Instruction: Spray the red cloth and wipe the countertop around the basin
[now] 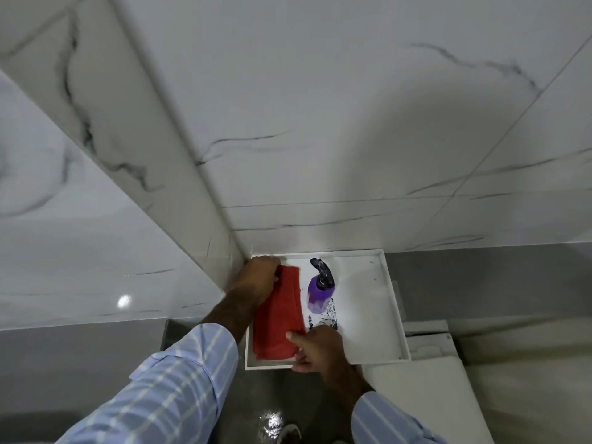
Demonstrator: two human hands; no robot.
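Here, left hand (256,278) gripping red cloth's (278,318) far end, right hand (317,346) pinching near edge, white tray (395,315) beneath.

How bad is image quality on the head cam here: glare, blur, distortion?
Head view: strong wide-angle warp, so the wall tile lines splay and lean; soft motion blur on the veined tiles at upper left; specular glare on the glossy wall and wet floor; dim, even lighting; the red cloth, purple bottle, left hand and right hand stay readable on the white tray.
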